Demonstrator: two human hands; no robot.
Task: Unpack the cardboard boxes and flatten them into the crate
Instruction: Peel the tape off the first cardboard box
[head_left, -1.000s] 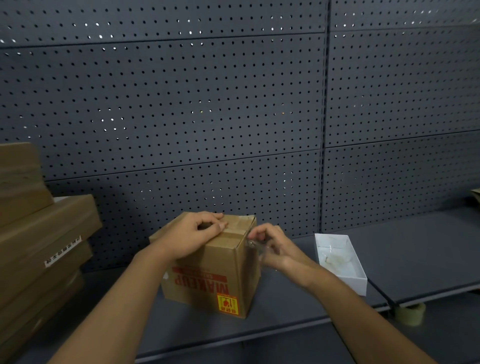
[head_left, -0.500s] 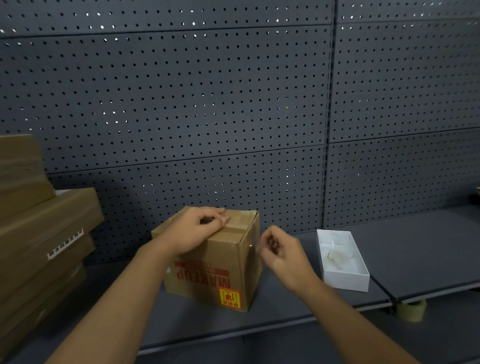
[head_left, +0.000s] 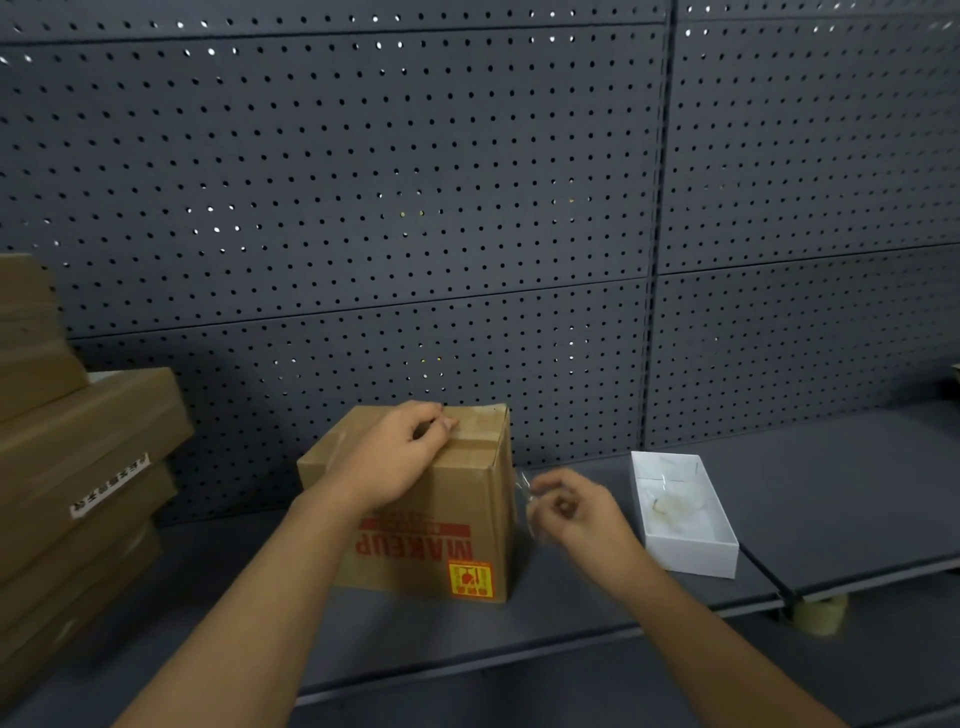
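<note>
Head view: one taped box (head_left: 426, 509), left hand (head_left: 400, 457) pressing top; right hand (head_left: 571, 512) pinching clear tape strip (head_left: 523, 486).

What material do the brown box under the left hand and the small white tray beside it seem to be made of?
Brown box: apparently corrugated cardboard, matte, with folded flaps, glossy tape on top and red print. White tray: probably thin card or plastic, smooth, with straight thin walls; the look leaves it open.

Dark grey perforated wall panels (head_left: 363, 182) behind a matching grey shelf (head_left: 831, 493), dimly lit.
</note>
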